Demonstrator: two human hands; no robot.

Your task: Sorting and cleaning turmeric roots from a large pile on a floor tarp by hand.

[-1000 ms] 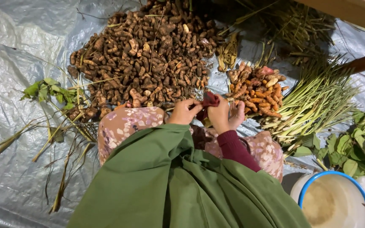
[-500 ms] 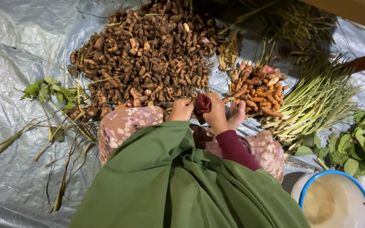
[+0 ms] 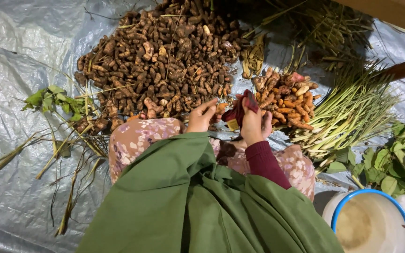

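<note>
Head view: looks like you're mid-way through cleaning a root, just in front of the big brown root pile (image 3: 160, 61). Your right hand (image 3: 254, 126) has its grip closed round a dark red cloth (image 3: 241, 111); your left hand (image 3: 201, 117) hovers beside it, fingers loosely curled, holding nothing I can make out. I'd bring the two together next.

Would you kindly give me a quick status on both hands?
Right hand gripping dark red cloth. Left hand beside it, fingers curled, contents unclear. Brown root pile just ahead.
</note>
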